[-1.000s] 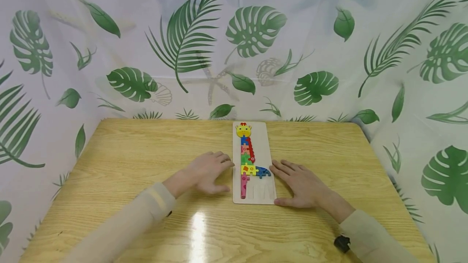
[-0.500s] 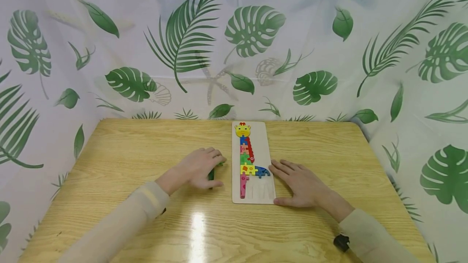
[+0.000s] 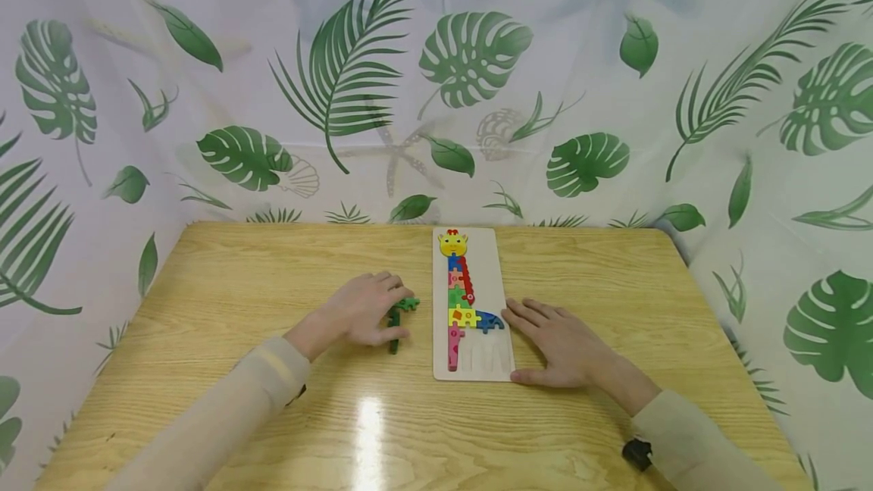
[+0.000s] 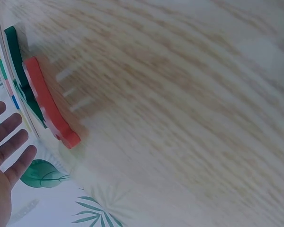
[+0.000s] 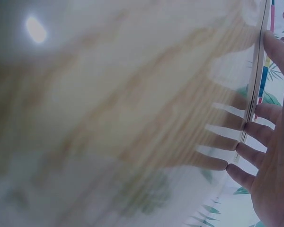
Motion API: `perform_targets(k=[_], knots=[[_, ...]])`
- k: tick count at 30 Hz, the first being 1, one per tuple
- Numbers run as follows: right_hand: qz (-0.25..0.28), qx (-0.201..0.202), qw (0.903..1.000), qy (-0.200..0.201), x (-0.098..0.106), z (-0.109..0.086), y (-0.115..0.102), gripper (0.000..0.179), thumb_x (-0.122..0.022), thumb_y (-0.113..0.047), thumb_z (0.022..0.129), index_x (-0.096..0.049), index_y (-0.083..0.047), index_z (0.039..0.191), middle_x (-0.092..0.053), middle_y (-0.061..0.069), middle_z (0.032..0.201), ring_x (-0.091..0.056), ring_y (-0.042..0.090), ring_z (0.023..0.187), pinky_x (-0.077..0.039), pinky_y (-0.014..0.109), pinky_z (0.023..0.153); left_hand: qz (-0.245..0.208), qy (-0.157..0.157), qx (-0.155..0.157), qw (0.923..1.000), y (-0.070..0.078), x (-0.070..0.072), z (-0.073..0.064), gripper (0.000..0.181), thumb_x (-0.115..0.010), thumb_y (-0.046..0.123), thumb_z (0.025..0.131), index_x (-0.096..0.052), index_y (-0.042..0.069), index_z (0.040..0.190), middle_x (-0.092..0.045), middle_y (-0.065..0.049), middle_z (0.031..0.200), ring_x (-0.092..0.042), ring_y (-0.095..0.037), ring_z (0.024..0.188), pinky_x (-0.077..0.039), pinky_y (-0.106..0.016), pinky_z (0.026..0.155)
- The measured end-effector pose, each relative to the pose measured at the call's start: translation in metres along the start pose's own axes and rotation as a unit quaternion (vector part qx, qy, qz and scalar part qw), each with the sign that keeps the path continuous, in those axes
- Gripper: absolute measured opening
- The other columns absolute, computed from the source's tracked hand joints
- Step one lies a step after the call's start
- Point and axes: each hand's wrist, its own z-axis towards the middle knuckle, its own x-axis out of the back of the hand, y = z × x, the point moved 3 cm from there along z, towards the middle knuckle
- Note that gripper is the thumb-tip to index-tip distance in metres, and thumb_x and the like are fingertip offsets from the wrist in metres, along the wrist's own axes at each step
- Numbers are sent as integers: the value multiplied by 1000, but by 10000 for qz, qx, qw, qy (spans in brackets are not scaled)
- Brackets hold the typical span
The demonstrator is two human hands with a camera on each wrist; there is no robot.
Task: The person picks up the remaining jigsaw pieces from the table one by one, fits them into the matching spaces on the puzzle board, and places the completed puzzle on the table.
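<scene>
A wooden puzzle board (image 3: 486,264) lies upright at mid-table, partly filled with colourful interlocking giraffe pieces: a yellow head (image 3: 453,243), a red mane (image 3: 466,279), a blue rear piece (image 3: 489,320) and a pink leg (image 3: 454,347). To its left, my left hand (image 3: 361,311) hovers with spread fingers over loose pieces. A dark green piece (image 3: 394,336) shows beside its thumb. The left wrist view also has a red piece (image 4: 49,104) on the table, next to the green one; the hand hides it from the head view. My right hand (image 3: 562,343) rests fingertips against the board's right edge.
Shallow recesses (image 3: 486,357) show in the board's lower right. The wooden table (image 3: 286,264) reflects light near its front. A white cloth with green leaf prints (image 3: 382,97) hangs behind the table and along its sides.
My left hand has moved left, away from the board's edge, and the green pieces have come into sight beside it. The right hand stays against the board.
</scene>
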Motion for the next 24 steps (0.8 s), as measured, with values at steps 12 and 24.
perform_targets(k=[12,24], knots=[[1,-13,10000,29,0,0,0,104,-50,-86,89,-35,-19,166,-36,6,173,-38,38,157,-39,63,122,43,290,49,9996,-8,-4,6,56,-62,58,100,-68,14,135,-70,-8,128,-65,-27,119,-56,-44,104],[5,-34,10000,-10,1,-1,0,104,-50,-86,89,-34,-19,166,-36,7,173,-38,38,157,-39,64,122,118,280,51,9995,-9,-5,14,45,-62,48,104,-70,15,132,-71,-7,126,-65,-25,116,-57,-43,102]])
